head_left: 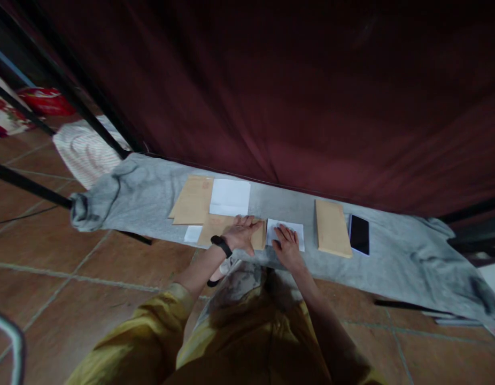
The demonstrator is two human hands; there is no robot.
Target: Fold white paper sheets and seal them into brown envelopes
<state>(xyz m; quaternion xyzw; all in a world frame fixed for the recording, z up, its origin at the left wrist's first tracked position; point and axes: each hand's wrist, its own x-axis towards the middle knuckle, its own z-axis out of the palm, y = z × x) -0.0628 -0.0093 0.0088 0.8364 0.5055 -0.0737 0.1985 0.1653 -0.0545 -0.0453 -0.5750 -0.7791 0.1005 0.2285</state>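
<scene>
My left hand (242,235) lies flat with fingers spread on a brown paper envelope (215,227). Against the envelope's right end, my right hand (286,243) presses on a folded white paper (299,231), its fingers partly bent over the sheet. Whether the paper's left edge is inside the envelope I cannot tell. Above my left hand rests a white sheet stack (230,197), and left of it several brown envelopes (192,200) overlap. A small white paper (192,233) shows under the envelope's left end.
A grey cloth (139,187) covers the narrow bench. To the right lie a stack of brown envelopes (332,227) and a dark-screened phone (359,234). A dark red curtain (271,107) hangs behind. Black metal bars (35,184) stand at left.
</scene>
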